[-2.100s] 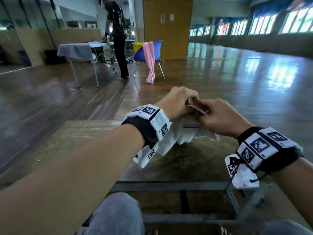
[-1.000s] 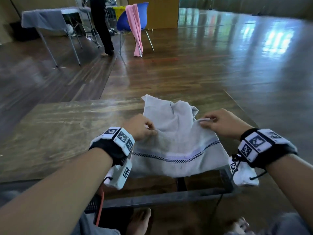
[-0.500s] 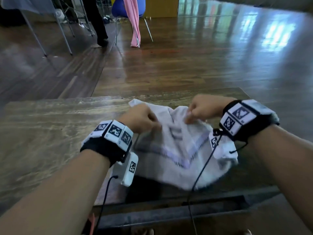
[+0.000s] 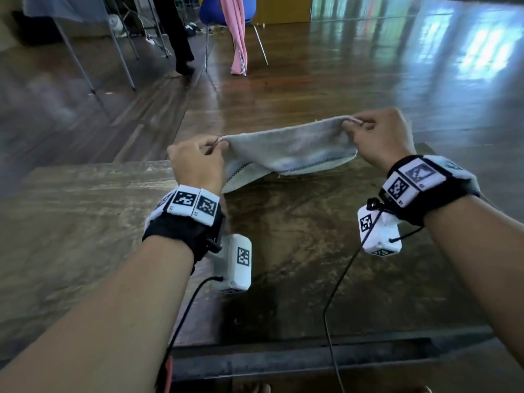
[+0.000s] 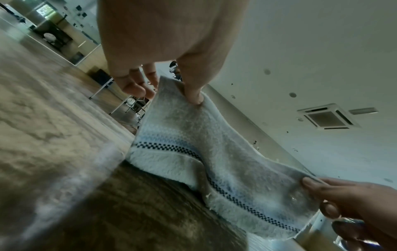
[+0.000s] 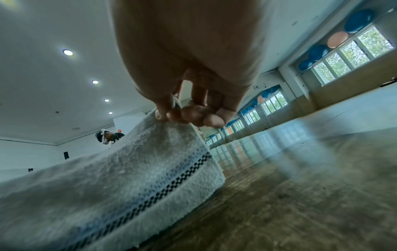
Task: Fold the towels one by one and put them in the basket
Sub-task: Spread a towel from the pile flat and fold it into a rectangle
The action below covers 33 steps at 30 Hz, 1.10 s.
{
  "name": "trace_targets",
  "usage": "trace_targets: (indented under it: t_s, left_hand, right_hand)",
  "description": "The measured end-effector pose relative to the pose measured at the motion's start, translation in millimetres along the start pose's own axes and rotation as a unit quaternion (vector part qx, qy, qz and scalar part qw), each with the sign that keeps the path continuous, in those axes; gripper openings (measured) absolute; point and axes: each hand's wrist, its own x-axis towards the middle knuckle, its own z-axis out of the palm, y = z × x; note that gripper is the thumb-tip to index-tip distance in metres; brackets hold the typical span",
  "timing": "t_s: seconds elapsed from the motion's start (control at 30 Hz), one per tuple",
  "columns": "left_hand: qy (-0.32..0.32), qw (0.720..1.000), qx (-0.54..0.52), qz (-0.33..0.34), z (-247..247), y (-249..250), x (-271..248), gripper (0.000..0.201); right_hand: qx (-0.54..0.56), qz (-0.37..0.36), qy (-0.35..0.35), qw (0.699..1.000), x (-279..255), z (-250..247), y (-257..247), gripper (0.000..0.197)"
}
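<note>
A small grey-white towel [image 4: 286, 148] with a dark checkered stripe is stretched between both hands above the far part of the worn wooden table [image 4: 85, 228]. My left hand [image 4: 198, 163] pinches its upper left corner, and my right hand [image 4: 377, 134] pinches its upper right corner. The lower edge with the stripe drapes down and touches the tabletop. The left wrist view shows the towel [image 5: 206, 152] hanging from the thumb and fingers [image 5: 193, 91]. In the right wrist view the towel [image 6: 120, 178] hangs under the pinching fingertips [image 6: 171, 115]. No basket is in view.
The table's dark front rail [image 4: 297, 355] runs along the near edge. Beyond the table is a glossy wooden floor, a blue chair [image 4: 209, 12] draped with a pink cloth [image 4: 236, 32], a grey-covered table [image 4: 68, 9] and a standing person's legs [image 4: 175, 35].
The towel was bunched between hands held close together. Now the hands have moved apart and forward, stretching the towel by its top corners over the table's far part.
</note>
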Motion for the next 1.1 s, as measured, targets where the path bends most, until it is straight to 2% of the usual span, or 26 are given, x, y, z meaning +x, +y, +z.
trace_targets:
  t_s: [0.07,0.2,0.27,0.3,0.33,0.43,0.47,0.53,0.6,0.63,0.7,0.8,0.9,1.0,1.1]
  left_hand:
    - [0.003,0.999,-0.007,-0.035,-1,0,-1,0.014]
    - [0.000,0.997,-0.054,-0.060,-1,9,-4,0.011]
    - [-0.005,0.989,-0.120,-0.091,1,15,-5,0.011]
    - [-0.001,0.982,-0.164,-0.090,1,19,-6,0.013]
    - [0.009,0.979,-0.191,-0.067,2,23,-5,0.014]
    - [0.061,0.975,-0.194,0.088,1,39,2,0.015]
    - [0.062,0.972,-0.195,0.118,0,42,3,0.014]
    - [0.035,0.978,-0.162,0.125,4,33,5,0.013]
    - [-0.036,0.993,-0.103,0.054,12,10,2,0.014]
    - [-0.076,0.993,-0.090,0.009,17,-1,1,0.014]
    - [-0.131,0.987,-0.078,-0.056,25,-19,1,0.014]
    - [-0.139,0.986,-0.049,-0.083,32,-29,2,0.021]
    - [-0.107,0.987,-0.031,-0.114,38,-38,3,0.013]
    - [-0.072,0.975,-0.099,-0.186,45,-42,8,0.009]
    - [-0.150,0.940,-0.200,-0.233,60,-33,19,0.005]
  right_hand:
    - [0.041,0.029,-0.007,0.999,0,0,3,0.014]
    - [0.172,0.087,-0.038,0.980,11,1,2,0.014]
    - [0.221,0.070,-0.019,0.973,17,2,2,0.017]
    - [0.250,0.038,-0.003,0.968,20,2,2,0.018]
    - [0.283,-0.005,0.011,0.959,22,1,0,0.019]
    - [0.359,-0.109,0.048,0.926,22,-2,-6,0.021]
    - [0.362,-0.119,0.056,0.923,23,-2,-7,0.020]
    - [0.304,-0.096,0.046,0.947,23,2,-1,0.011]
    - [0.169,-0.022,-0.031,0.985,19,9,13,0.011]
    - [0.115,0.019,-0.085,0.989,15,13,22,0.007]
    - [0.062,0.079,-0.155,0.983,9,18,37,0.012]
    - [0.044,0.108,-0.207,0.971,3,23,45,0.017]
    - [0.031,0.083,-0.219,0.972,0,31,43,0.014]
    - [0.063,0.059,-0.184,0.979,3,34,32,0.019]
    - [0.082,0.043,-0.183,0.979,11,34,26,0.018]
